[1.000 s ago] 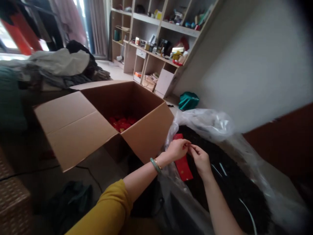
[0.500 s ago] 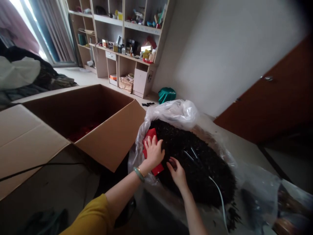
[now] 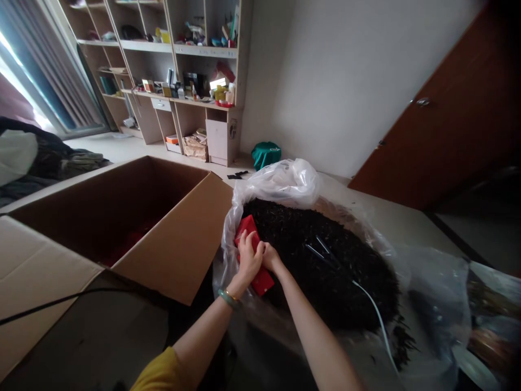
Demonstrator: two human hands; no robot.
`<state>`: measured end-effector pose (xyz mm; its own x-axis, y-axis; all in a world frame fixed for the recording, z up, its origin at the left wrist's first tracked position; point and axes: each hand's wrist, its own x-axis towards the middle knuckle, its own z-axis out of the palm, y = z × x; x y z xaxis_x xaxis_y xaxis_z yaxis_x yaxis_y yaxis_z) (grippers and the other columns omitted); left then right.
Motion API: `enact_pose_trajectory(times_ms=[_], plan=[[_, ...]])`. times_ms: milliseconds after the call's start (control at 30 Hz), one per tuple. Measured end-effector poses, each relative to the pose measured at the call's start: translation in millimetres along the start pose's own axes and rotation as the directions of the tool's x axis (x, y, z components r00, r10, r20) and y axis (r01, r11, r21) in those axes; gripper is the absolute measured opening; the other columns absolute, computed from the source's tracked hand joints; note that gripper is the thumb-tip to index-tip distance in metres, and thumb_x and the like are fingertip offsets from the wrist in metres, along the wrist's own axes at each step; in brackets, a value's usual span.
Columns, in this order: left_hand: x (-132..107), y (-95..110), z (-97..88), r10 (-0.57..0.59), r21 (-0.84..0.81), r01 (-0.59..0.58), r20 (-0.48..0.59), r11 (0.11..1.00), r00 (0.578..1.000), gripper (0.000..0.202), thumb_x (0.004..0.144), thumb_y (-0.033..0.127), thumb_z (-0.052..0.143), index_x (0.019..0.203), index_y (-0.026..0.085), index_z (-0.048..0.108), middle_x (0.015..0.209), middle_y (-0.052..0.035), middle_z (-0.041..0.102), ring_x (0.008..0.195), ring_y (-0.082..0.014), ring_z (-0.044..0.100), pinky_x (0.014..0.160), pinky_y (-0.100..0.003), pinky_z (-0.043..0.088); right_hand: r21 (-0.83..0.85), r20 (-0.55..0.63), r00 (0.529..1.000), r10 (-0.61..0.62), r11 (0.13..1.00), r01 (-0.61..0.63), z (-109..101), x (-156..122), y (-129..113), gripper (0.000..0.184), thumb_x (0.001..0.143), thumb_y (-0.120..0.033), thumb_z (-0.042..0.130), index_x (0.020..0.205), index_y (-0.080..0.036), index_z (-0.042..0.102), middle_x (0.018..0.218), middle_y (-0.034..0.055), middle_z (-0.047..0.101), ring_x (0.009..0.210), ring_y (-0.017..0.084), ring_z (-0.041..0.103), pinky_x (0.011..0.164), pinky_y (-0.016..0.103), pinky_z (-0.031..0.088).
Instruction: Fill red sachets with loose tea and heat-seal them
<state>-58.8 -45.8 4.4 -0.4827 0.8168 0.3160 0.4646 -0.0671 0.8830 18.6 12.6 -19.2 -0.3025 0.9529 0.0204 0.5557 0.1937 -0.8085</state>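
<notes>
A flat red packet [image 3: 253, 255] lies at the left edge of a heap of dark loose leaves [image 3: 325, 260] inside a big clear plastic bag [image 3: 285, 182]. My left hand [image 3: 248, 259] rests on the packet with its fingers curled over it. My right hand [image 3: 269, 257] presses against the packet's right side, fingers tucked behind the left hand and mostly hidden. A green bangle sits on my left wrist.
A large open cardboard box [image 3: 134, 217] stands to the left, with red packets in its shadowed bottom. A white cord [image 3: 376, 315] runs across the leaves. Shelving [image 3: 179, 76] lines the far wall, a green bag [image 3: 265, 154] lies by it, and a brown door [image 3: 448, 119] is at the right.
The view swung right, away from the box. My hands dropped from pinching above the packet to lying on it, and the right hand has come in beside the left.
</notes>
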Motion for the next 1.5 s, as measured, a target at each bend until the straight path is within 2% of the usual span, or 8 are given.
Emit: enact_pose_trajectory(times_ms=[267, 367, 500, 633, 733, 1100, 1333, 1500], plan=[[4.1, -0.8, -16.1, -0.001, -0.182, 0.005, 0.022, 0.983, 1.000, 0.034, 0.089, 0.028, 0.044, 0.120, 0.017, 0.050, 0.133, -0.0123, 0.050, 0.129, -0.0211, 0.042, 0.110, -0.040, 0.032, -0.100, -0.171, 0.985, -0.008, 0.995, -0.010, -16.6, -51.9, -8.2, 0.064, 0.058, -0.036, 0.072, 0.117, -0.013, 0.058, 0.109, 0.0157, 0.065, 0.098, 0.030, 0.062, 0.080, 0.036, 0.049], [0.5, 1.3, -18.8, -0.009, -0.227, 0.007, -0.005, 0.974, 1.000, 0.032, 0.091, 0.028, 0.040, 0.119, 0.017, 0.050, 0.129, -0.0112, 0.053, 0.126, -0.0202, 0.046, 0.109, -0.040, 0.035, -0.098, -0.134, 0.991, 0.026, 0.994, -0.039, -24.3, -91.4, -2.4, 0.047, 0.062, -0.033, 0.071, 0.106, -0.019, 0.064, 0.090, 0.0110, 0.070, 0.082, 0.030, 0.067, 0.070, 0.036, 0.051], [-9.9, 9.5, -22.3, 0.035, -0.174, -0.041, -0.037, 0.984, 0.999, 0.032, 0.089, 0.025, 0.043, 0.120, 0.019, 0.050, 0.132, -0.0108, 0.051, 0.128, -0.0209, 0.044, 0.109, -0.042, 0.034, 0.155, -0.138, 0.988, 0.074, 0.987, -0.052, -29.1, -116.6, 3.7, 0.021, 0.071, -0.037, 0.063, 0.084, -0.021, 0.068, 0.076, 0.0079, 0.072, 0.069, 0.027, 0.068, 0.059, 0.033, 0.052], [-20.0, 11.2, -26.9, 0.169, -0.102, -0.175, -0.069, 0.979, 0.983, 0.036, 0.086, 0.021, 0.048, 0.122, 0.020, 0.049, 0.134, -0.0113, 0.049, 0.130, -0.0231, 0.042, 0.110, -0.045, 0.034, 0.506, -0.155, 0.963, 0.219, 0.855, -0.113, -30.0, -116.1, 7.3, 0.042, 0.065, -0.054, 0.067, 0.085, -0.017, 0.066, 0.067, 0.0064, 0.070, 0.054, 0.023, 0.065, 0.040, 0.030, 0.049], [-25.0, 4.4, -27.2, 0.189, -0.063, -0.191, -0.048, 0.979, 0.981, 0.040, 0.083, 0.018, 0.050, 0.123, 0.019, 0.049, 0.130, -0.0119, 0.053, 0.126, -0.0242, 0.047, 0.107, -0.047, 0.037, 0.651, -0.160, 0.950, 0.269, 0.752, -0.103, -29.7, -116.0, 7.3, 0.054, 0.059, -0.057, 0.072, 0.093, -0.016, 0.065, 0.071, 0.0051, 0.071, 0.054, 0.021, 0.066, 0.043, 0.030, 0.054], [-21.1, 17.7, -15.6, 0.185, 0.003, -0.186, 0.055, 0.983, 0.981, 0.049, 0.077, 0.012, 0.056, 0.125, 0.017, 0.051, 0.129, -0.0108, 0.053, 0.121, -0.0234, 0.051, 0.105, -0.040, 0.041, 0.755, -0.215, 0.915, 0.340, 0.653, -0.065, -32.0, -119.4, 13.8, 0.047, 0.057, -0.048, 0.077, 0.089, -0.015, 0.066, 0.073, 0.0021, 0.068, 0.056, 0.017, 0.065, 0.053, 0.030, 0.058], [1.8, 39.7, 2.5, 0.370, 0.156, -0.404, 0.207, 0.901, 0.906, 0.041, 0.081, 0.012, 0.052, 0.121, 0.021, 0.058, 0.126, -0.0074, 0.059, 0.116, -0.0256, 0.049, 0.103, -0.043, 0.041, 0.797, -0.283, 0.891, 0.356, 0.603, 0.012, -34.2, -110.6, 20.1, 0.045, 0.060, -0.041, 0.076, 0.096, -0.017, 0.064, 0.079, 0.0019, 0.066, 0.062, 0.017, 0.066, 0.063, 0.034, 0.060], [29.9, 44.8, 24.2, 0.438, 0.075, -0.486, 0.335, 0.871, 0.835, 0.036, 0.083, 0.010, 0.048, 0.114, 0.021, 0.062, 0.114, -0.0068, 0.066, 0.101, -0.0205, 0.059, 0.094, -0.037, 0.047, 0.819, -0.228, 0.909, 0.350, 0.574, -0.016, -47.4, -90.8, 26.8, 0.048, 0.056, -0.038, 0.078, 0.096, -0.018, 0.061, 0.075, 0.0002, 0.064, 0.064, 0.019, 0.067, 0.066, 0.035, 0.059]])
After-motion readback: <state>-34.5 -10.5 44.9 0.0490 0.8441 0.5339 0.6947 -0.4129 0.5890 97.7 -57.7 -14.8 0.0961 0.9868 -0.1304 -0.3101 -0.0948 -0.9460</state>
